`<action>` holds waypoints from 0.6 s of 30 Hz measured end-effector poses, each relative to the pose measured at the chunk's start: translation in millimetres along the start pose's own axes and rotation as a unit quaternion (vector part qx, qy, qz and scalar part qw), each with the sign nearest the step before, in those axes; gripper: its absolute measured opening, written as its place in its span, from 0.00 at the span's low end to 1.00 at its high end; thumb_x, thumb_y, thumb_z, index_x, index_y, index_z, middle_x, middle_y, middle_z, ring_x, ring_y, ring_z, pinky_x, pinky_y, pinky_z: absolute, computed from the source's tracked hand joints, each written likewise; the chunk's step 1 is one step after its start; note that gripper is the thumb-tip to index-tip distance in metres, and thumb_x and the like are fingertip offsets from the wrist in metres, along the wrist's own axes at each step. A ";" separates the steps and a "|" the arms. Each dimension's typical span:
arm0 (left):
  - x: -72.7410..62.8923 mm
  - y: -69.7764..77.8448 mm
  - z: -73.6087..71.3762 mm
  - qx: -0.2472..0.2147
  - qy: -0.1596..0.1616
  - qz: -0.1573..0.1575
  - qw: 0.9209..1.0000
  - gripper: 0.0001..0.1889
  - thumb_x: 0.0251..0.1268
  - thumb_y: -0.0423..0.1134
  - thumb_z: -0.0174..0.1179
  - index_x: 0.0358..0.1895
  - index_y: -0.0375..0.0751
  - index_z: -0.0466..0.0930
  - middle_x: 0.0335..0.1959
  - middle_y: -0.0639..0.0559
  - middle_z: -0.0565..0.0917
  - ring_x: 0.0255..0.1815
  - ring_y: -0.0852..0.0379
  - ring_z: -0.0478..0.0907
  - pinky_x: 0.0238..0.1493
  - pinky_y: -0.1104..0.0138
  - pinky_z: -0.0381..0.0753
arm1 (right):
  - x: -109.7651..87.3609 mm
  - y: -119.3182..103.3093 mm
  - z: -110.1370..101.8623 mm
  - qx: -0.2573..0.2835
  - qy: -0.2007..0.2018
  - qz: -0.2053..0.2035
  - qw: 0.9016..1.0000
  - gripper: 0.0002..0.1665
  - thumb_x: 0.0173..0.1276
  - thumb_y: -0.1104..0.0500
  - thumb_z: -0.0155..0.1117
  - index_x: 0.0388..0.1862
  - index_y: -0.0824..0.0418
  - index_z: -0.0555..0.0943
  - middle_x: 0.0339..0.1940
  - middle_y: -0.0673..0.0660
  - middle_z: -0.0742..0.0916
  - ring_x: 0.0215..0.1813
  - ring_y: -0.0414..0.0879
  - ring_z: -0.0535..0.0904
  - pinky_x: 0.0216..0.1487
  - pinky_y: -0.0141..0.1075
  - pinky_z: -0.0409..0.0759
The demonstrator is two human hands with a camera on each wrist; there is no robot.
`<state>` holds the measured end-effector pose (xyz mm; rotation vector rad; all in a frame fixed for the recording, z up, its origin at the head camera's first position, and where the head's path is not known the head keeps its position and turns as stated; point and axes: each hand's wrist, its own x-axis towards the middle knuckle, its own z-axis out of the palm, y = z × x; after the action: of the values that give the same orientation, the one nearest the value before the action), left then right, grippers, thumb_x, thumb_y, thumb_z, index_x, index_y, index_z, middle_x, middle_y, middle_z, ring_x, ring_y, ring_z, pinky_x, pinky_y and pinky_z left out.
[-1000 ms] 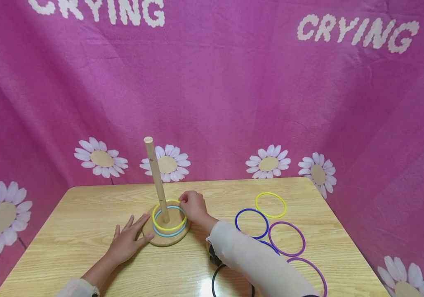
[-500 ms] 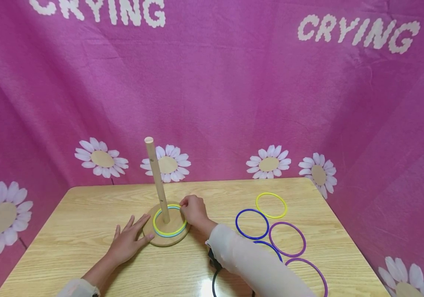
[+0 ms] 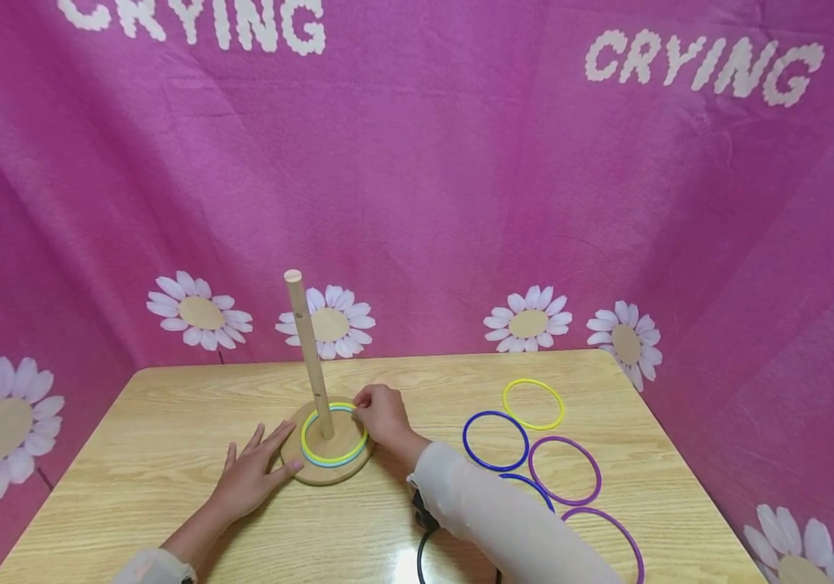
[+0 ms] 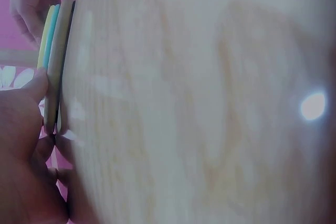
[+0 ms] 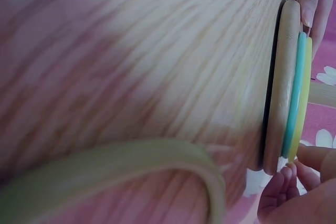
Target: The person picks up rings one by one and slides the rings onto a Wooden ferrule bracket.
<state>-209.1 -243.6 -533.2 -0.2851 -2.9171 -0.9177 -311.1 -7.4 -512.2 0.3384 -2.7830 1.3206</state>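
Observation:
A wooden post (image 3: 309, 349) stands upright on a round wooden base (image 3: 322, 478). Two rings encircle the post's foot: a yellow ring (image 3: 303, 434) on top and a light blue ring (image 5: 295, 98) under it, against the base. My right hand (image 3: 383, 414) pinches the yellow ring's right edge between thumb and fingers, low over the base. On the other side, my left hand (image 3: 252, 476) lies with fingers spread, its fingertips and thumb touching the base's rim. The left wrist view shows the left thumb (image 4: 37, 85) beside the stacked rings.
To the right on the wooden table (image 3: 344, 527) lie another yellow ring (image 3: 561, 403), blue ones (image 3: 465, 442), purple ones (image 3: 598, 470) and a black ring (image 3: 420, 564), partly behind the right sleeve (image 3: 497, 511). A pink curtain (image 3: 417, 203) hangs behind.
Over the first half second the yellow ring came down onto the light blue one, my right hand lowering slightly with it. Since then almost nothing has moved; my left hand stayed in place.

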 end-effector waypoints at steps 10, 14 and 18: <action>-0.4 0.5 -0.5 0.000 -0.001 -0.002 1.000 0.39 0.73 0.58 0.61 0.79 0.42 0.64 0.79 0.40 0.66 0.81 0.27 0.50 0.70 0.23 0.32 | -1.6 1.4 -10.1 0.022 0.006 -0.036 0.999 0.04 0.63 0.66 0.75 0.37 0.64 0.88 0.25 0.49 0.86 0.30 0.35 0.76 0.35 0.28 0.78; -0.3 0.6 -0.3 -0.001 -0.001 -0.002 1.000 0.39 0.73 0.58 0.61 0.79 0.42 0.64 0.78 0.40 0.66 0.81 0.27 0.50 0.70 0.23 0.32 | -2.5 2.1 -17.1 0.033 0.003 -0.035 0.999 0.06 0.64 0.66 0.74 0.40 0.66 0.88 0.26 0.49 0.85 0.31 0.36 0.75 0.36 0.29 0.77; -0.4 0.4 -0.3 -0.002 -0.003 -0.004 1.000 0.39 0.73 0.58 0.62 0.79 0.42 0.64 0.79 0.40 0.65 0.81 0.27 0.50 0.70 0.23 0.32 | -4.5 5.2 -24.3 0.039 0.002 -0.041 0.998 0.08 0.64 0.66 0.75 0.42 0.68 0.88 0.29 0.51 0.87 0.32 0.36 0.77 0.38 0.30 0.80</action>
<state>-208.6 -243.5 -532.8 -0.2778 -2.9240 -0.9255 -309.2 15.3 -501.3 0.4490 -2.6869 1.4128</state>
